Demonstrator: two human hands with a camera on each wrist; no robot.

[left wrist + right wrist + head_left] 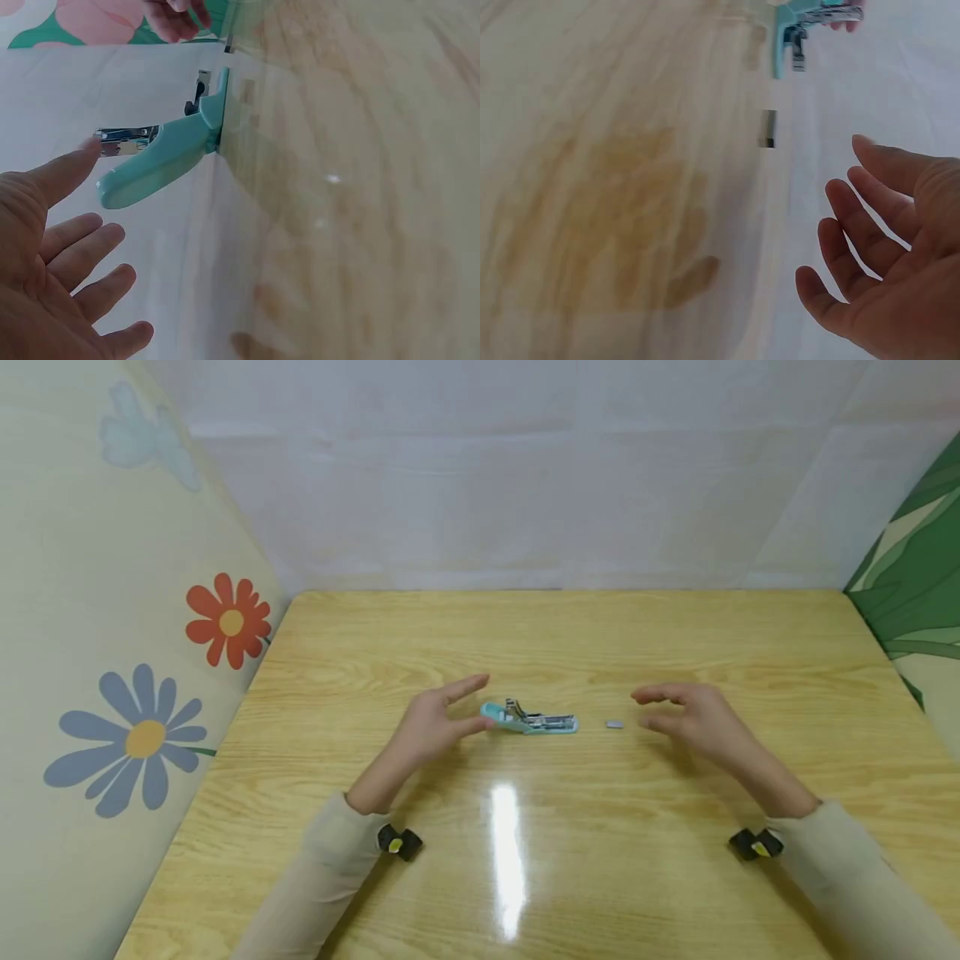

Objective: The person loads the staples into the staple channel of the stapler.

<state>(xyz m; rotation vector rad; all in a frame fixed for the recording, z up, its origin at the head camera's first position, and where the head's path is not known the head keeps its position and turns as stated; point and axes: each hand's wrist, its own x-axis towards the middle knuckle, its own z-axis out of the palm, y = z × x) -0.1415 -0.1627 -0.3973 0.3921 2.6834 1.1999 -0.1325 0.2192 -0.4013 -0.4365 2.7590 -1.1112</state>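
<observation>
A light teal stapler (551, 724) lies on the wooden table, hinged wide apart, with its metal magazine showing. In the left wrist view the stapler's teal cover (161, 161) slants up from the tabletop. My left hand (431, 722) is at its left end with fingers extended and spread. The thumb is right by the raised part; whether it touches cannot be made out. To the right of the stapler lies a short grey strip of staples (615, 724). Beyond the strip, my right hand (693, 718) hovers with loosely bent fingers, holding nothing.
The wooden table (637, 843) has a white cloth backdrop (480, 485) along its far edge. A flower-patterned panel (67, 610) stands at the left, a green leaf-patterned one (926, 560) at the right. Small black wrist cameras sit at both sleeves.
</observation>
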